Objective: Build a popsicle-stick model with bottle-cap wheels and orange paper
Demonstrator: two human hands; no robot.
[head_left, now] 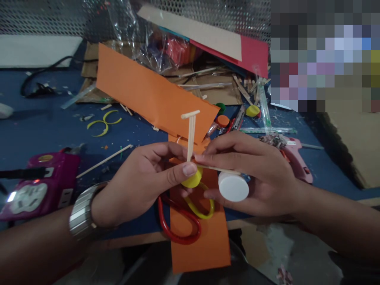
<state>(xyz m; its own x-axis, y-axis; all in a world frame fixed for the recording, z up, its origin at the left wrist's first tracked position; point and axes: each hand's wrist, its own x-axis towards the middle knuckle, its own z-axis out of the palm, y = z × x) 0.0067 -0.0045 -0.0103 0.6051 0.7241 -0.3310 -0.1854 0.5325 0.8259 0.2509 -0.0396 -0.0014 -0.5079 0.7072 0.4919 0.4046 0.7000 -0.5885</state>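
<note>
Left hand (pixel 145 180) pinches the yellow cap (pixel 192 179) and upright stick frame (pixel 190 134); right hand (pixel 252 174) grips the white cap (pixel 233 186) on the shared skewer (pixel 221 169), above orange paper (pixel 151 93).

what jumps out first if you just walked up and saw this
Dead centre, the left hand and right hand pinch a small stick frame fitted with a yellow cap and a white cap. Behind and under them lies a big orange paper sheet on the cluttered blue table, with red and yellow scissor handles below the hands.
</note>
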